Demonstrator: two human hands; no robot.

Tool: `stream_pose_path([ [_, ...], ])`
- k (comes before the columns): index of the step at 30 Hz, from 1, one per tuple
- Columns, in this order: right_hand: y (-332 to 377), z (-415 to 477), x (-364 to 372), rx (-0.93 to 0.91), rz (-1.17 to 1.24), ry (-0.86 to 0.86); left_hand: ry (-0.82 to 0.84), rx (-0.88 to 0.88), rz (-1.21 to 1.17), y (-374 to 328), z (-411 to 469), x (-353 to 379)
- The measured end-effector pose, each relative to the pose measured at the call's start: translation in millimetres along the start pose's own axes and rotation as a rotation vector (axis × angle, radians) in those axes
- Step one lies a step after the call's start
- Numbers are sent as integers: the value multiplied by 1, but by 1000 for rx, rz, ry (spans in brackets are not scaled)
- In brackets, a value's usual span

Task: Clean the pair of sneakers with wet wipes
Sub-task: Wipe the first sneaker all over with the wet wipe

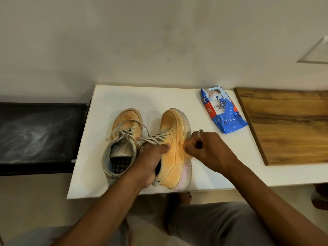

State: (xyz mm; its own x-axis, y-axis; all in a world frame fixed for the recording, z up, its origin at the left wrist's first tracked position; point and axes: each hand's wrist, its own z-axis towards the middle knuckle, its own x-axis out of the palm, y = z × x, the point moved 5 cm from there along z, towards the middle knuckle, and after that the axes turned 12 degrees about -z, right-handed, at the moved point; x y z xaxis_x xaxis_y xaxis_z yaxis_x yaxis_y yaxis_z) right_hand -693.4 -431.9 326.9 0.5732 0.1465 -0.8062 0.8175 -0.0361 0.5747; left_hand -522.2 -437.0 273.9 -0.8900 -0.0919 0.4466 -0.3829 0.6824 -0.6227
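Sneaker [174, 139] collar clamped in left hand [150, 162] grip; right hand [200, 148] curled, contents unclear.

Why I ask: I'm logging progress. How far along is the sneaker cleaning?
Done: the wipes pack lies on the white table; neither sneaker looks clean. In hand: the left hand grips the sneaker nearer the pack, the right hand curled against its side; a wipe isn't discernible. Left: this sneaker and the other sneaker, which no hand holds.
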Motion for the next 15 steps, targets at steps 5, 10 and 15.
stream_pose_path([
  [5,5,-21,10,25,-5,264,7,2,-7,1,1,2],
  [10,24,-22,7,13,-96,41,33,27,23,-2,-3,5],
  [15,45,-34,22,-143,-55,290,79,-29,-14,-5,-5,7],
])
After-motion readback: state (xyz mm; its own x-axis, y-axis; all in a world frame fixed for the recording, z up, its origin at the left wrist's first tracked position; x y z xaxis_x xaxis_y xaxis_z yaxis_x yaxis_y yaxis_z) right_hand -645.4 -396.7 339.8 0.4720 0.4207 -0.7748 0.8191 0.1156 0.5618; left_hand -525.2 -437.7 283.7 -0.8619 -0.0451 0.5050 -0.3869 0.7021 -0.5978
